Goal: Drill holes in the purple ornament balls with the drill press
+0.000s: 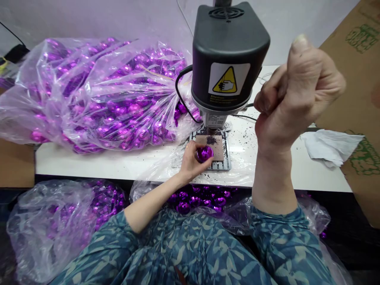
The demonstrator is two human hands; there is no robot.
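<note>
In front of me stands a dark bench drill press (227,47) with a yellow hand-warning sticker. My left hand (191,160) is closed around a shiny purple faceted ball (204,153), held just below the drill head. The ball is over a brown board (219,148) on the metal base (228,158), where dark shavings are piled. At the right of the machine my raised right hand (297,83) is closed in a fist, fingers wrapped at the end of a thin dark lever (249,105). Its grip is hidden inside the hand.
A big clear bag (118,99) of purple balls fills the table's left. Loose purple balls (198,200) lie in plastic at my lap, and another bag (59,221) is lower left. White cloth (331,146) and a cardboard box (356,99) are on the right.
</note>
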